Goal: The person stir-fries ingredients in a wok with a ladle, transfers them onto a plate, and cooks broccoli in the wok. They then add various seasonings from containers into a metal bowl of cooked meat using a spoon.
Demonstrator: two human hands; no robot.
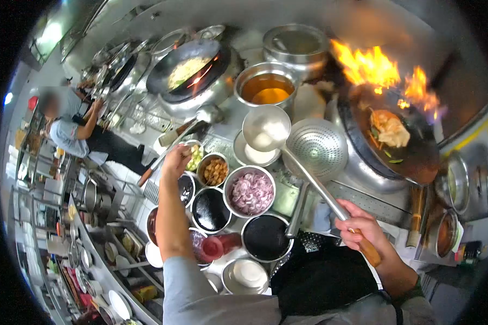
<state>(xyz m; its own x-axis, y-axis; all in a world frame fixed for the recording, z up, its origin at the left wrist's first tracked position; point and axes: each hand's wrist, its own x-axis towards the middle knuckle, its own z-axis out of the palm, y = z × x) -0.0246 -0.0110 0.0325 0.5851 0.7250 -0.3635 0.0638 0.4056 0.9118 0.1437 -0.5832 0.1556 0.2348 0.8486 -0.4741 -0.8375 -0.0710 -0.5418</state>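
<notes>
At nine o'clock, a co-worker (68, 132) stands in a light-blue top. Nearer the centre, also at nine, the left hand (175, 161) is beside a bowl of pale-green chopped pieces (197, 155); I cannot tell what its fingers grip. A black wok (160, 79) of pale food sits at eleven. Brown cubes (213, 171) and sliced purple onion (250, 193) fill bowls around seven and six. The wood-handled ladle (265, 130) has its cup toward twelve, beside a perforated strainer (320, 151); the right hand (359, 225), at four, wraps its handle. Towards half past two, flames (370, 64) rise over a second wok (415, 157).
</notes>
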